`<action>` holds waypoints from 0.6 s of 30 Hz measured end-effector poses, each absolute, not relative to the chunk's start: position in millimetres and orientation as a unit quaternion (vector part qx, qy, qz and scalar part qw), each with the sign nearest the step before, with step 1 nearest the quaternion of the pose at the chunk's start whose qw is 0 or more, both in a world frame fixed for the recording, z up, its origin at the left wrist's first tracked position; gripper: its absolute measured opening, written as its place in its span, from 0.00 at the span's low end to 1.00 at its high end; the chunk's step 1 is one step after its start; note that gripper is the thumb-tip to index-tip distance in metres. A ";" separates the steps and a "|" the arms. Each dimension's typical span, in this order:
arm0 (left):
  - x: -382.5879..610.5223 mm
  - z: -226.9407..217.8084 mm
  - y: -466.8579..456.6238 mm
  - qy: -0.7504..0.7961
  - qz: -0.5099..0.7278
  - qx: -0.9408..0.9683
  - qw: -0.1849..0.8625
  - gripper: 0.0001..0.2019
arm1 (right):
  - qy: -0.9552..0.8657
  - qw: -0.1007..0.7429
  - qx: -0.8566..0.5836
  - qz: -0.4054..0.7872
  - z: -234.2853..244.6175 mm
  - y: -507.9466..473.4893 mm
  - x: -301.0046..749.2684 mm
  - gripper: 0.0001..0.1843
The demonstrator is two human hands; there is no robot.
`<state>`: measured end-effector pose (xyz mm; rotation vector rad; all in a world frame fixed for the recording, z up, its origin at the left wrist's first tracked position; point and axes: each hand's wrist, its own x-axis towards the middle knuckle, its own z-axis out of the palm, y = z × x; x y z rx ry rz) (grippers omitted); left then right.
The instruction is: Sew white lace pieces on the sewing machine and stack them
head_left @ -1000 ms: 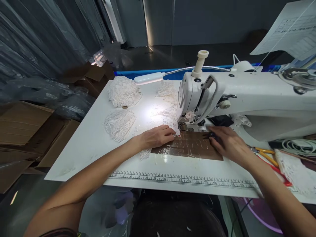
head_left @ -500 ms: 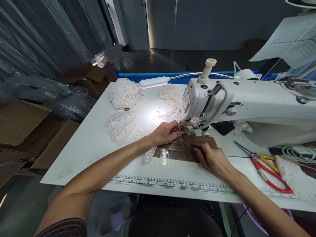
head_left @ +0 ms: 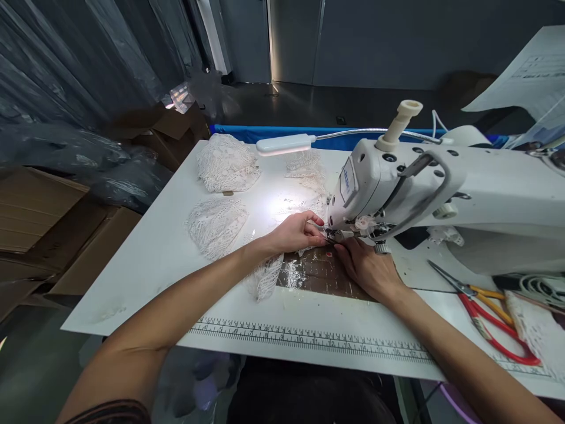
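My left hand (head_left: 296,232) is closed in a pinch on white lace (head_left: 267,278), right beside the needle area of the white sewing machine (head_left: 359,179). The lace hangs from under that hand toward the table's front, and more lace lies behind it under the lamp light. My right hand (head_left: 373,268) rests over the brown plate (head_left: 320,274), its fingers curled in close to the presser foot. A small dark tip shows between the two hands. The right fingertips are partly hidden, and what they hold cannot be made out.
Two piles of white lace (head_left: 227,162) (head_left: 217,227) lie on the left of the white table (head_left: 145,265). A lamp (head_left: 286,144) reaches over it. Red-handled scissors (head_left: 497,324) and yellow-handled ones lie at the right. A printed ruler (head_left: 309,338) runs along the front edge.
My right hand has moved up and inward, from the brown plate to the needle area. My left hand stays by the needle, pinching the lace. The view has shifted slightly.
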<state>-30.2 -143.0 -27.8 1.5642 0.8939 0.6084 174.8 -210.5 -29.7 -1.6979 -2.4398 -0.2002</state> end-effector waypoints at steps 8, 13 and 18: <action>-30.0 -31.0 -142.6 0.372 0.275 0.687 0.561 0.18 | -0.823 0.087 -0.557 -0.069 -24.5 -204.4 166.1 0.16; -28.6 -37.2 -143.1 0.372 0.292 0.676 0.565 0.20 | -0.820 0.098 -0.559 -0.074 -26.1 -202.5 166.6 0.17; -28.1 -39.3 -143.6 0.364 0.294 0.685 0.558 0.21 | -0.828 0.126 -0.538 -0.094 -31.0 -199.4 166.9 0.20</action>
